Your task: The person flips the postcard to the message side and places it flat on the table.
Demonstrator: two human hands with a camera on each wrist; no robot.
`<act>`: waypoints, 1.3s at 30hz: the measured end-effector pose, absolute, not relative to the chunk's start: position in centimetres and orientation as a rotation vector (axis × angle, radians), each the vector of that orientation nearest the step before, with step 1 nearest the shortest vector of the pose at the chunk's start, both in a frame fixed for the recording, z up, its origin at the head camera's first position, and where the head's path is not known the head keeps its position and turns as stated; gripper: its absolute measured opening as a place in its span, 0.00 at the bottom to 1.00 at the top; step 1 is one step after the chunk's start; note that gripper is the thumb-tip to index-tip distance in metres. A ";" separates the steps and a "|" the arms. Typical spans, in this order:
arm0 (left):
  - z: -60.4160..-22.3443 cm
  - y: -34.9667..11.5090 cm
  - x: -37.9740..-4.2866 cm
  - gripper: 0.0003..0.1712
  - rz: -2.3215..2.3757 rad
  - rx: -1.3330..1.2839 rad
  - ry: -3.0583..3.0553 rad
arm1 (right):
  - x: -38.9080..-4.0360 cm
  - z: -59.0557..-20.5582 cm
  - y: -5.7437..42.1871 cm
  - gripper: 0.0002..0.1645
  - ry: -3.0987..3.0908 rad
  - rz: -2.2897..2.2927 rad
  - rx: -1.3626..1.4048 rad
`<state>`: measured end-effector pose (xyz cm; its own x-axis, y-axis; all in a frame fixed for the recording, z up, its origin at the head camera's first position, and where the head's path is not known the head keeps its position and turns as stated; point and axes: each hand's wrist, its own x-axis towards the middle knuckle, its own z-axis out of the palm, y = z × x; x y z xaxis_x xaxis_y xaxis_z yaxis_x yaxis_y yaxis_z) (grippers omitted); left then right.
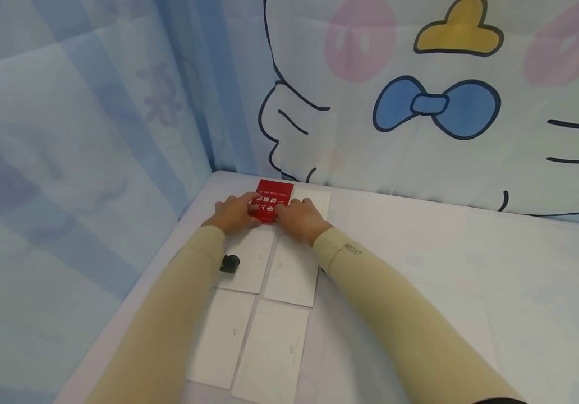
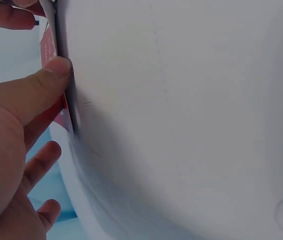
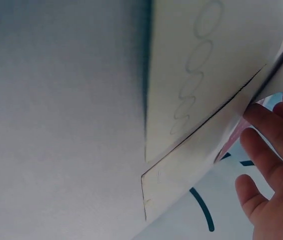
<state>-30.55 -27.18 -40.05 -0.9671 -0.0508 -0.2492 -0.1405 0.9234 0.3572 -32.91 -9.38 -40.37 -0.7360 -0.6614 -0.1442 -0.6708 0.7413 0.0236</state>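
A red printed card [image 1: 275, 193] with white lettering lies toward the table's far left corner, between my two hands. My left hand [image 1: 234, 214] grips its left side; in the left wrist view the thumb [image 2: 56, 70] presses along the near edge and the lower fingers spread loose. My right hand [image 1: 302, 219] holds its right side, with the fingertips at its lower right. White cards lie around and below it: one [image 1: 251, 261] partly under the left wrist, another [image 1: 292, 272] beside it under the right hand. Pencilled loops show on a pale card [image 3: 201, 65] in the right wrist view.
Two more white cards [image 1: 221, 336] lie nearer me, side by side with a narrow gap. The white table [image 1: 421, 292] stretches to the right. Curtains with a cartoon print [image 1: 436, 168] hang right behind the table's far edge and along its left side [image 1: 92, 140].
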 end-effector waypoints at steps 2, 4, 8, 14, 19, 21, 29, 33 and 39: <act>-39.8 -27.1 -30.5 0.43 0.529 -0.118 2.852 | -32.9 -40.3 -9.4 0.24 2.804 0.080 -1.065; -39.5 -27.1 -30.4 0.42 0.510 -0.095 2.853 | -32.9 -40.3 -9.4 0.26 2.805 0.052 -1.044; -39.2 -27.1 -30.6 0.40 0.484 -0.047 2.851 | -32.9 -40.2 -9.5 0.26 2.826 0.010 -1.005; -39.4 -27.6 -30.7 0.44 0.629 -0.051 2.833 | -32.9 -40.0 -9.2 0.22 2.852 0.016 -1.002; -39.7 -28.3 -30.6 0.43 0.682 -0.112 2.911 | -32.6 -39.6 -9.0 0.19 2.885 -0.117 -1.041; -39.8 -28.6 -30.6 0.41 0.695 -0.122 2.958 | -32.5 -39.4 -9.0 0.19 2.890 -0.191 -1.044; -39.9 -29.0 -30.5 0.37 1.038 -0.130 3.022 | -32.6 -38.7 -8.8 0.22 2.885 -0.709 -0.915; -39.6 -28.9 -30.3 0.35 1.195 -0.113 3.060 | -32.7 -38.4 -8.6 0.24 2.850 -1.031 -0.834; -38.9 -28.4 -30.4 0.31 1.391 -0.169 3.045 | -32.8 -38.2 -8.4 0.28 2.817 -1.433 -0.738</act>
